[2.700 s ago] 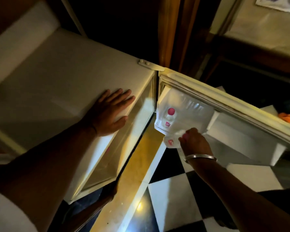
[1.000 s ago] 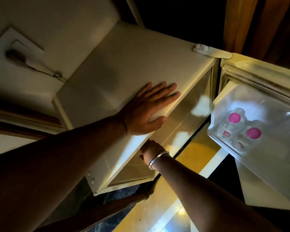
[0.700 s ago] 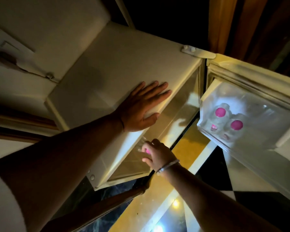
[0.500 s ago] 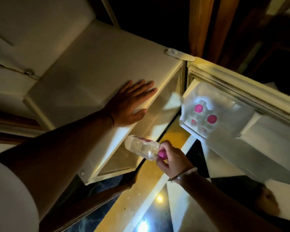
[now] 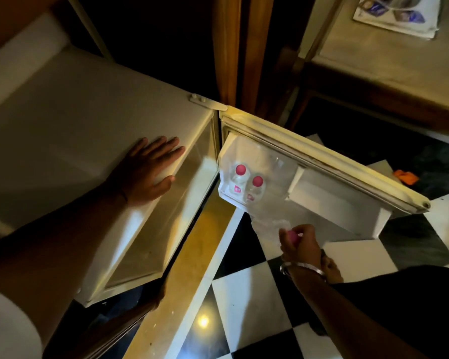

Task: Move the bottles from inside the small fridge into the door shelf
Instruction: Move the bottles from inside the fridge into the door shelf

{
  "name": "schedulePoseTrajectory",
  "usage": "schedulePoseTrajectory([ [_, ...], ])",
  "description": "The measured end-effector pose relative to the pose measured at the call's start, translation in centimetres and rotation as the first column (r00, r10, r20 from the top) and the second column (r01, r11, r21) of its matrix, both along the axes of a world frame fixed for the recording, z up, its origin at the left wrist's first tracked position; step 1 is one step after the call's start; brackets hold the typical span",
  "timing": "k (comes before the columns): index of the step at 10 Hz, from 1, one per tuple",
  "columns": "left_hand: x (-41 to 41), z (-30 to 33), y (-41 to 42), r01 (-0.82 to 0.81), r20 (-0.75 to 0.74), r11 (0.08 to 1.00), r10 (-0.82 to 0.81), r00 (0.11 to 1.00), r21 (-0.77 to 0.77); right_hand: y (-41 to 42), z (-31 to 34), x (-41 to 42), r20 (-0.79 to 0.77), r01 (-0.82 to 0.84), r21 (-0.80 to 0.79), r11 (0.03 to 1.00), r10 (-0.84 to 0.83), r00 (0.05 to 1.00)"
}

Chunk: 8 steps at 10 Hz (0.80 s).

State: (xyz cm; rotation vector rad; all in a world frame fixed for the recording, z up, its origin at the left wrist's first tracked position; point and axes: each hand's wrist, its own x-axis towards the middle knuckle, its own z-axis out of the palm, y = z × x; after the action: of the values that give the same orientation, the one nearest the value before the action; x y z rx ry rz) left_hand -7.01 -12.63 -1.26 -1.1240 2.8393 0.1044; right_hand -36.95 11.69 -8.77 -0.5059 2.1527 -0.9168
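Pinched around a pink cap (image 5: 292,236), the right hand (image 5: 300,244) carries a clear bottle (image 5: 272,224) by its neck, the fingers curled shut on the top so that the blurred, transparent body hangs or tilts toward the fridge door; its exact angle cannot be told. A metal bangle (image 5: 302,268) circles the wrist. The bottle is in the air just below and in front of the door shelf (image 5: 259,208), not yet inside it. Two more bottles (image 5: 248,183) already stand upright in that shelf, side by side at the hinge end, pink caps up, leaving free room toward the outer end, which is probably where this one is headed. A grip at the cap keeps the fingers clear of the shelf wall when the base is lowered in. The left hand (image 5: 151,172) lies flat, fingers spread, on the fridge top (image 5: 70,130), holding nothing; it appears to brace the leaning body. The door (image 5: 329,161) stands wide open over the checkered floor (image 5: 246,294). Whether bottles remain inside the fridge cannot be seen from this angle.
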Motion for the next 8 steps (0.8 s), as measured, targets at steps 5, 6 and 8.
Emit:
schedulePoseTrajectory([
  [5,0.1,-0.3,-0.4,0.024,-0.015,1.000,-0.025,1.000,-0.009,-7.8,-3.4,-0.2,0.635,0.535,0.122,0.836,-0.481,0.605],
  [6,0.1,-0.3,-0.3,0.025,-0.035,1.000,-0.026,0.999,-0.009,-7.8,-3.7,-2.3,0.754,0.494,0.089,0.865,-0.382,0.534],
  [8,0.1,-0.4,-0.3,0.025,-0.045,1.000,-0.026,0.999,-0.008,-7.3,-6.4,-6.0,0.466,0.142,0.213,0.967,-0.228,0.855],
])
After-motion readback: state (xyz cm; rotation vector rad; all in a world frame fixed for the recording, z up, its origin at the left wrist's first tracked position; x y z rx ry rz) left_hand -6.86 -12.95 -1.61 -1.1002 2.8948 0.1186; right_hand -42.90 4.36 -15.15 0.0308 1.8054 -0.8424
